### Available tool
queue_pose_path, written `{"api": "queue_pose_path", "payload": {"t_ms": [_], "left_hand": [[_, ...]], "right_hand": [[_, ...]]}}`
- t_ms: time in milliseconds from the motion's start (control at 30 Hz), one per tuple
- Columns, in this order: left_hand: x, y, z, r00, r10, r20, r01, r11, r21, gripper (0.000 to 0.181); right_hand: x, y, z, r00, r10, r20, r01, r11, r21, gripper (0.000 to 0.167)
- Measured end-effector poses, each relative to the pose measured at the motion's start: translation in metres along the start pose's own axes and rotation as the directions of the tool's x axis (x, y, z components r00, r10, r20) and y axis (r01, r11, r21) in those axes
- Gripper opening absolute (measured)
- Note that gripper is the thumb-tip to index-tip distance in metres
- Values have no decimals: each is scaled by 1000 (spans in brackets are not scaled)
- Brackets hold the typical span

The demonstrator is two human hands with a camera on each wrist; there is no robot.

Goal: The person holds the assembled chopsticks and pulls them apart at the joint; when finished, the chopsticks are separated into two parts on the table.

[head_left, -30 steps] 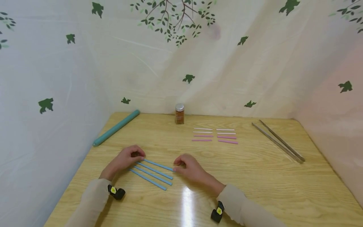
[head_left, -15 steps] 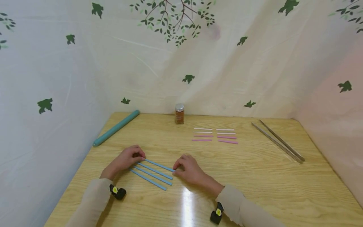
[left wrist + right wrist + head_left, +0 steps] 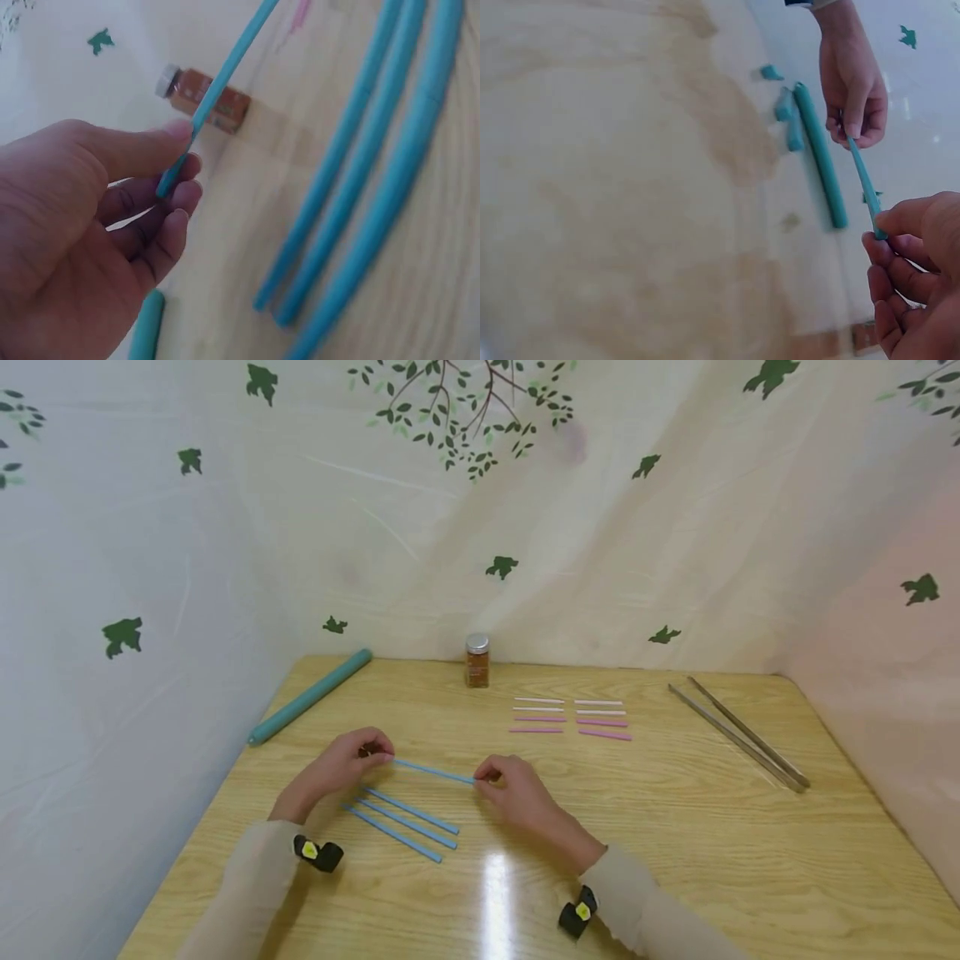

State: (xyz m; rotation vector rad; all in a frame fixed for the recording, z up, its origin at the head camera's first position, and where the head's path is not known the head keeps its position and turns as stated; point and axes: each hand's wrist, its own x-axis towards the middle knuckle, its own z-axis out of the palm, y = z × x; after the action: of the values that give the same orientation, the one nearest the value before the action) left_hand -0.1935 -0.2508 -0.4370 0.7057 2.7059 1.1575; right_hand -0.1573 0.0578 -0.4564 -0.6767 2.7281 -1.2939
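A thin blue stick is stretched between my two hands, off the table. My left hand pinches its left end between thumb and fingertips, which the left wrist view shows close up on the stick. At the other end, my right hand pinches the stick with thumb and forefinger. Three more blue sticks lie side by side on the wooden table, just nearer to me than the held one. Their left ends reach close to my left wrist.
A long teal cylinder lies at the back left. A small silver-capped jar with brown contents stands at the back. Right of it lie short white sticks and pink sticks in two columns. Long metal tongs lie farther right.
Both hands have lifted the farthest blue stick off the table and carried it away from the other three, slightly to the right. The three others have stayed in place.
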Motion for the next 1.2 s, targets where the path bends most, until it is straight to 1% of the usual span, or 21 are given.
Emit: {"api": "queue_pose_path", "payload": {"t_ms": [100,200,267,300,400,467,533,667,733,867,1067,1200], "left_hand": [[8,15,0,998,33,54,-34,999,3,14],[16,28,3,990,89,111,-91,996,14,15],[21,37,5,984,117,134,-120,993,17,12],[24,41,7,981,132,141,-136,990,18,11],[31,51,12,975,157,155,-161,987,15,8],[35,57,15,971,179,162,-185,983,22,7],[39,62,19,966,203,161,-211,977,34,6],[46,72,27,957,243,159,-255,965,58,6],[50,78,31,953,252,168,-265,962,62,7],[56,86,35,950,249,187,-266,961,73,7],[59,93,36,947,252,200,-278,953,117,7],[60,97,35,947,249,205,-281,949,141,7]], "right_hand": [[3,-2,-13,1000,8,-19,-8,999,-37,4],[4,-3,-24,1000,-7,-27,5,998,-59,4],[5,-2,-32,999,-21,-28,19,997,-75,4],[4,-2,-35,999,-28,-31,25,997,-77,4],[4,0,-43,998,-49,-29,47,996,-79,5],[3,0,-47,998,-62,-28,60,996,-64,5],[4,0,-49,996,-83,-21,82,995,-50,7],[7,-2,-48,992,-125,4,125,992,-14,15],[9,-4,-46,990,-140,20,140,990,-8,18],[12,-10,-44,990,-140,29,140,990,-23,11],[13,-14,-45,994,-105,25,106,994,-26,7],[13,-14,-47,994,-104,36,105,994,-20,6]]}}
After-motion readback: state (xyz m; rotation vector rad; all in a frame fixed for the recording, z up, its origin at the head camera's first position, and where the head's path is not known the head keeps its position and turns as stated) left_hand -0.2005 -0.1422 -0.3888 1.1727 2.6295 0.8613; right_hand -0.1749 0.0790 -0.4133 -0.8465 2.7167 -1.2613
